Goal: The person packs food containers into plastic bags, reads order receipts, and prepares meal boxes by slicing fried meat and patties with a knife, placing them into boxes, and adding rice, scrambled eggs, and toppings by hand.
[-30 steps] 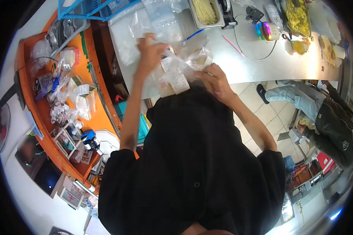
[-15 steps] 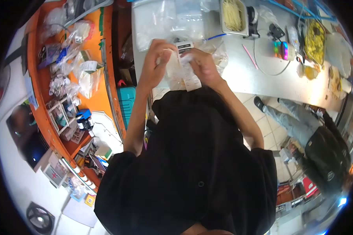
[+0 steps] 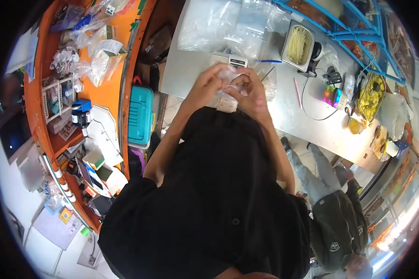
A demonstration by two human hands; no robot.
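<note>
My left hand [image 3: 204, 92] and my right hand [image 3: 250, 95] are close together above the near edge of the metal table. Both have curled fingers pinching a thin, clear plastic bag [image 3: 229, 74], whose shape is partly hidden by the fingers. Just beyond them lies a white item with a black printed label [image 3: 238, 62]. A pale paper slip [image 3: 226, 104] shows below the hands, against my black shirt. I cannot make out what the bag contains.
Clear plastic bags [image 3: 209, 28] lie on the metal table [image 3: 284, 104]. A tray of pale strips [image 3: 299, 44], a pink straw [image 3: 297, 90] and a yellow food tray [image 3: 371, 95] are to the right. Another person [image 3: 335, 218] stands nearby. Orange shelving [image 3: 114, 88] is on the left.
My hands have come closer together, with the plastic now between their fingertips. My view has turned, so the table and shelves appear shifted. The other person appears lower and further left.
</note>
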